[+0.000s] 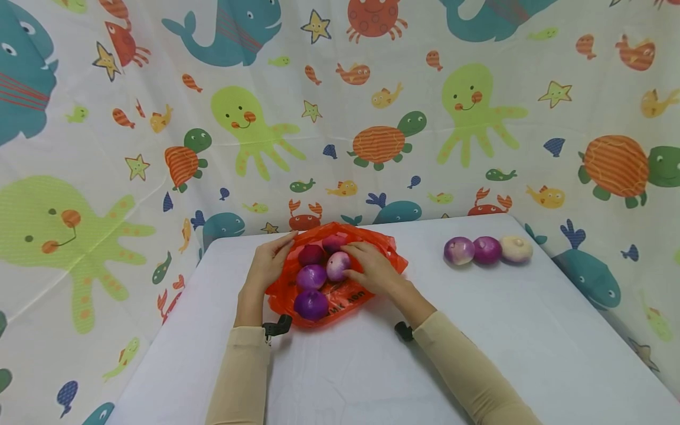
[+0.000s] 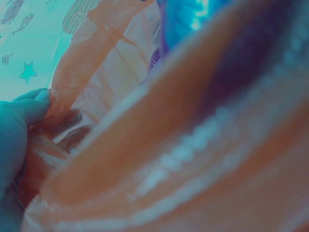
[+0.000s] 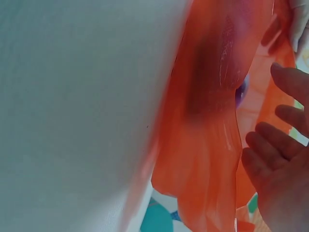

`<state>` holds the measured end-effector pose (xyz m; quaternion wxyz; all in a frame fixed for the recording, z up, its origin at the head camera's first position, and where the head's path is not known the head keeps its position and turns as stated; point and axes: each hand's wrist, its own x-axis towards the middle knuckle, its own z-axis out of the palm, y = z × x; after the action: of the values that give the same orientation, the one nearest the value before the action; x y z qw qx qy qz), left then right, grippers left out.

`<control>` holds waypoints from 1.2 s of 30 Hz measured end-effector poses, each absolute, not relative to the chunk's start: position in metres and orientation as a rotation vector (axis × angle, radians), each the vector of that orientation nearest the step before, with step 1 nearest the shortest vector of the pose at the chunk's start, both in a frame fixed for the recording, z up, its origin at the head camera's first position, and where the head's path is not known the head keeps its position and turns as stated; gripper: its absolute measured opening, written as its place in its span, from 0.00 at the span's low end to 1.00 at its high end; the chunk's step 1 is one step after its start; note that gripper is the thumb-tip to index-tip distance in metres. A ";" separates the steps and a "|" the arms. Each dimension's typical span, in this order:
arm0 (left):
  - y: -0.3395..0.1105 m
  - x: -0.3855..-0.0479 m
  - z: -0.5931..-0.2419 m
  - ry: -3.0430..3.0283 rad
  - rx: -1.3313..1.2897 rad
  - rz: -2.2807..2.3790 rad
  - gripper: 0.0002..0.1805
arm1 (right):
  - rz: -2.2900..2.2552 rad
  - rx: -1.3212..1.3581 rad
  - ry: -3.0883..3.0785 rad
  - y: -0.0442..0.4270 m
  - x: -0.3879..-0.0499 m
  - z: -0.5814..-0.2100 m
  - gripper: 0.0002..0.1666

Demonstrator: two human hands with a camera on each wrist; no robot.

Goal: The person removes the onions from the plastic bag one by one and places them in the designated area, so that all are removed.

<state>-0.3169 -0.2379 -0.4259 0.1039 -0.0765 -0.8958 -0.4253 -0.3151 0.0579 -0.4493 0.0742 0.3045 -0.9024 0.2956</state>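
A person's left hand (image 1: 268, 262) grips the left rim of a red plastic bag (image 1: 357, 300), left of centre on a white table (image 1: 489, 313); the right hand (image 1: 374, 268), fingers parted, reaches beside a mottled onion (image 1: 337, 267).

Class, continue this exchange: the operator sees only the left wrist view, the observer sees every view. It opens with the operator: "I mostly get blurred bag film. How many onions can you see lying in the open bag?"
Observer: Five onions show in the red-orange bag.
Operator: Are there any outside it?
Observer: Yes, three onions sit in a row on the white table, to the right of the bag; the rightmost is pale.
Operator: And what is at the bag's right side?
Observer: The right hand, its fingertips by a white-and-purple onion.
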 end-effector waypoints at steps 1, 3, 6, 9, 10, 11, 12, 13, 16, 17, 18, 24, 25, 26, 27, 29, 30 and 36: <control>-0.238 -0.317 -0.426 -2.642 -0.227 -1.257 0.22 | 0.885 0.912 -2.710 0.057 -0.315 -0.450 0.38; -0.238 -0.317 -0.426 -2.642 -0.232 -1.258 0.22 | 0.883 0.915 -2.707 0.056 -0.315 -0.450 0.38; -0.239 -0.318 -0.427 -2.639 -0.237 -1.248 0.22 | 0.887 0.927 -2.697 0.055 -0.315 -0.451 0.38; -0.239 -0.318 -0.427 -2.638 -0.238 -1.242 0.22 | 0.899 0.935 -2.690 0.053 -0.316 -0.452 0.38; -0.238 -0.318 -0.427 -2.639 -0.237 -1.242 0.22 | 0.901 0.937 -2.689 0.053 -0.316 -0.452 0.37; -0.238 -0.318 -0.427 -2.642 -0.235 -1.244 0.22 | 0.906 0.939 -2.688 0.052 -0.316 -0.452 0.37; -0.238 -0.318 -0.427 -2.645 -0.233 -1.247 0.22 | 0.909 0.942 -2.690 0.052 -0.316 -0.452 0.37; -0.238 -0.317 -0.426 -2.648 -0.230 -1.251 0.22 | 0.911 0.942 -2.693 0.051 -0.316 -0.453 0.37; -0.237 -0.317 -0.426 -2.656 -0.219 -1.265 0.22 | 0.908 0.950 -2.695 0.047 -0.318 -0.454 0.36; -0.236 -0.316 -0.426 -2.658 -0.214 -1.271 0.22 | 0.907 0.953 -2.694 0.046 -0.318 -0.455 0.36; -0.236 -0.316 -0.426 -2.660 -0.210 -1.279 0.22 | 0.904 0.956 -2.696 0.045 -0.319 -0.456 0.36; -0.236 -0.314 -0.425 -2.666 -0.193 -1.295 0.23 | 0.879 0.980 -2.718 0.038 -0.325 -0.457 0.37; -0.236 -0.314 -0.425 -2.666 -0.194 -1.292 0.22 | 0.872 0.985 -2.729 0.037 -0.325 -0.457 0.37; -0.237 -0.314 -0.425 -2.666 -0.193 -1.291 0.22 | 0.863 0.991 -2.741 0.036 -0.326 -0.457 0.38; -0.237 -0.314 -0.424 -2.667 -0.194 -1.291 0.22 | 0.853 0.998 -2.754 0.035 -0.327 -0.458 0.38; -0.238 -0.314 -0.424 -2.666 -0.194 -1.288 0.22 | 0.833 1.006 -2.782 0.033 -0.328 -0.459 0.39; -0.238 -0.314 -0.424 -2.665 -0.195 -1.288 0.22 | 0.823 1.007 -2.796 0.032 -0.328 -0.459 0.39; -0.238 -0.315 -0.425 -2.658 -0.202 -1.297 0.22 | 0.846 0.957 -2.850 0.032 -0.328 -0.461 0.38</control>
<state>-0.3145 -0.2381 -0.4252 0.0886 -0.0679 -0.8930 -0.4359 -0.3282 0.0316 -0.4608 0.0093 0.3064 -0.9125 0.2708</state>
